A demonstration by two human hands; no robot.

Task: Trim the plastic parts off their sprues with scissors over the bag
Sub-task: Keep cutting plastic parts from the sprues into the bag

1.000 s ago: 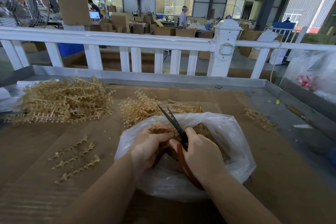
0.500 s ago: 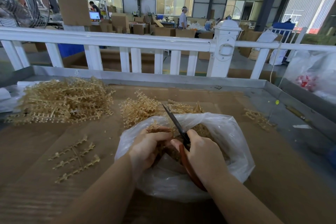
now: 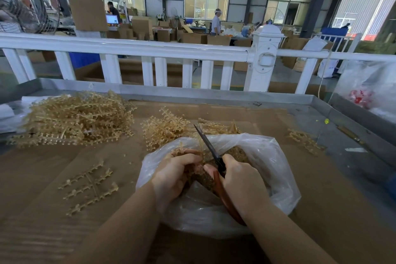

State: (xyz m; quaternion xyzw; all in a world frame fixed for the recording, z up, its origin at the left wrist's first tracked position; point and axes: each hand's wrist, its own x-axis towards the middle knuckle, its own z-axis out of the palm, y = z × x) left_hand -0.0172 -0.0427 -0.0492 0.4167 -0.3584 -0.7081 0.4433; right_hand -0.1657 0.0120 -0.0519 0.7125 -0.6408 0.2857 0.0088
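Scissor handles (image 3: 225,197): orange-red
Sprue pile (image 3: 75,120): pale gold
Plastic bag (image 3: 267,169): translucent white
Railing (image 3: 128,48): white
Cardboard table cover (image 3: 42,178): brown

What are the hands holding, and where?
Right hand grips the scissors by their red handles; left hand holds a sprue over the bag.

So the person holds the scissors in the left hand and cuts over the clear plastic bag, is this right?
Not quite: the head view shows the scissors in the right hand, not the left. The left hand holds the sprue piece. The cutting is over the clear plastic bag, as you say.
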